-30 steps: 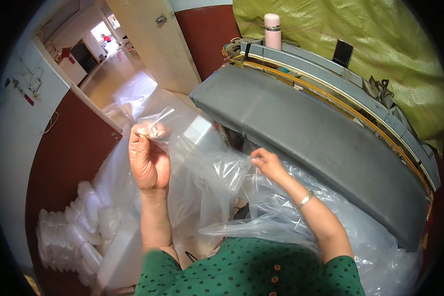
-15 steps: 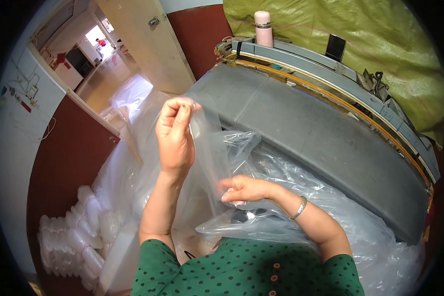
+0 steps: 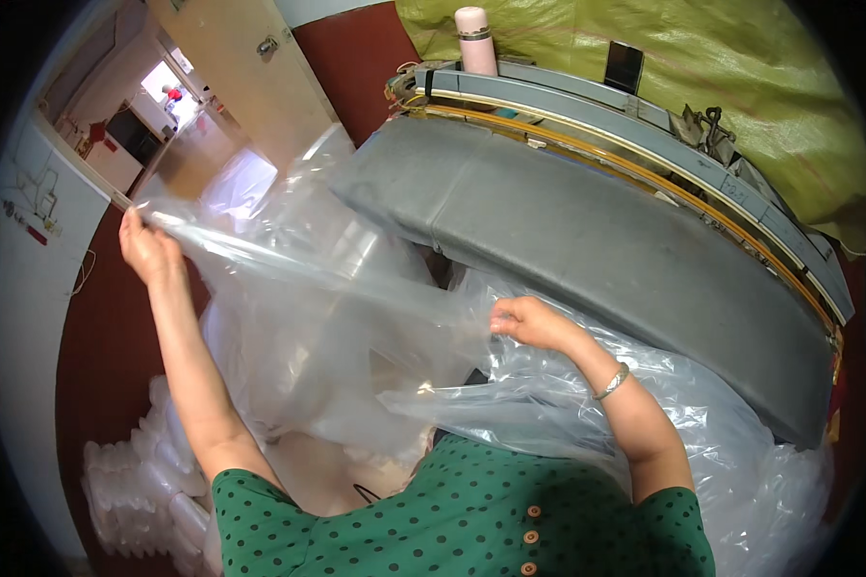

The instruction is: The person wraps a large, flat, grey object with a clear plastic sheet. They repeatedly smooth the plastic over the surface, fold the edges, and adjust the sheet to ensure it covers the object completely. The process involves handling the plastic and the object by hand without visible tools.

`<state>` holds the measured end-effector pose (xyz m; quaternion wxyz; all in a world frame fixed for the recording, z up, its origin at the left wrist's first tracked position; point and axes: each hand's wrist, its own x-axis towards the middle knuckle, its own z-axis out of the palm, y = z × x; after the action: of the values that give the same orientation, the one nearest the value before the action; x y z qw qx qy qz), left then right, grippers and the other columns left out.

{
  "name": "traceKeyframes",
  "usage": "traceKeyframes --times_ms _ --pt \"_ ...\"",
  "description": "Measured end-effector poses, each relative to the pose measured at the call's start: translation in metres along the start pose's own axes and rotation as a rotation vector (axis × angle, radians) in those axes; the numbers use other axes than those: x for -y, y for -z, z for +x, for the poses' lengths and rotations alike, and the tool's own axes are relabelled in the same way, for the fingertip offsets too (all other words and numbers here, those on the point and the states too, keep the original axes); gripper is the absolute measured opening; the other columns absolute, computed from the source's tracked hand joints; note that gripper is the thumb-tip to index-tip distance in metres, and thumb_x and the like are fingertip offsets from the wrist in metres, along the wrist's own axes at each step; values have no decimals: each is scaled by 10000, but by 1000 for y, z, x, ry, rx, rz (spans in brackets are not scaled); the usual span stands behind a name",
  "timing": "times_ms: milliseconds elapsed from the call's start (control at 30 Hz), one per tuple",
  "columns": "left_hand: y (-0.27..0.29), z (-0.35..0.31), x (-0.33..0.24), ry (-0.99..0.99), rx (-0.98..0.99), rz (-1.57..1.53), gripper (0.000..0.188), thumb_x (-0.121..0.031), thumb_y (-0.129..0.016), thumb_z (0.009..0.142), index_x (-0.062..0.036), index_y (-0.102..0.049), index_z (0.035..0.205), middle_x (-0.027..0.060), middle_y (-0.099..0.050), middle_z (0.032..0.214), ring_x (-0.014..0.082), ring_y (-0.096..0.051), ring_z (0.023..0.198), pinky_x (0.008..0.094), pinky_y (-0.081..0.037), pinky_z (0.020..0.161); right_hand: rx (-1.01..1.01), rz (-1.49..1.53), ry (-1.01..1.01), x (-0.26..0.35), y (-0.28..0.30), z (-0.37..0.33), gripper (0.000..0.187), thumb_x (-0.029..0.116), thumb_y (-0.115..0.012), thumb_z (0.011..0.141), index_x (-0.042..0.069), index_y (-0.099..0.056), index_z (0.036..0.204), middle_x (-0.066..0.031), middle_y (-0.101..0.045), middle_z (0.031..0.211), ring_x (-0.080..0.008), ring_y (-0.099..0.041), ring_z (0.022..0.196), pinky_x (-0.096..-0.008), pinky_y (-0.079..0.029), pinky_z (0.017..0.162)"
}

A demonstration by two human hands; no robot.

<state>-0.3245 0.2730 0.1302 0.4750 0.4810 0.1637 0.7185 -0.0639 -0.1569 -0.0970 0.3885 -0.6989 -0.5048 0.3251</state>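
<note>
A wide sheet of clear plastic film (image 3: 308,337) is stretched between my two hands, its upper edge pulled into a slanting line. My left hand (image 3: 152,248), far out to the left with the arm extended, pinches one end of that edge. Near the middle, my right hand (image 3: 531,322) grips the film with closed fingers, just in front of the grey padded surface. More crumpled film lies over my lap and spreads down to the right.
A long machine with a grey padded top (image 3: 568,221) runs along the right. On its rail stand a pink flask (image 3: 475,43) and a dark phone-like slab (image 3: 624,67). Bundled plastic rolls (image 3: 144,481) lie lower left. A door (image 3: 250,77) opens onto a hallway with a distant person.
My left hand has swung far out to the left and slightly down, drawing the film's edge taut. The right hand has moved a little right and up. The view has shifted slightly.
</note>
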Motion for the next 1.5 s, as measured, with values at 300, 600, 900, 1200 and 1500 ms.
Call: traceKeyframes --times_ms 300,600,900,1200,1500 --pt "-98 -191 -36 -204 909 672 324 -48 -605 758 4 -535 1070 98 -551 1079 223 -511 1010 330 -394 897 -398 99 113 43 22 3 186 201 -581 842 19 -567 810 -75 -538 593 -140 -492 534 -304 -407 528" --pt "-135 -316 30 220 1296 446 126 -104 -615 820 22 -603 809 3 -531 586 66 -446 539 218 -356 494 -610 -380 136 34 62 -14 142 167 -549 855 28 -531 880 -82 -534 593 -132 -489 528 -293 -400 514" --pt "-116 -307 37 717 813 120 97 -148 -610 850 -51 -602 853 -93 -465 619 -12 -332 514 165 -234 455 -587 546 227 16 44 -28 91 105 -531 881 23 -555 848 -22 -532 833 -82 -518 737 -220 -430 646" --pt "-107 -317 27 759 761 58 123 -170 -595 855 -47 -597 851 -76 -430 589 8 -306 466 177 -206 421 -646 679 390 31 24 32 61 80 -621 826 33 -647 855 -72 -594 1033 -116 -568 889 -224 -444 763" --pt "-91 -330 33 732 759 43 104 -149 -594 854 -45 -593 848 -74 -436 600 10 -309 482 175 -211 436 -665 1088 325 47 26 19 208 51 -650 800 -29 -577 977 -52 -621 798 -95 -583 757 -200 -458 706"
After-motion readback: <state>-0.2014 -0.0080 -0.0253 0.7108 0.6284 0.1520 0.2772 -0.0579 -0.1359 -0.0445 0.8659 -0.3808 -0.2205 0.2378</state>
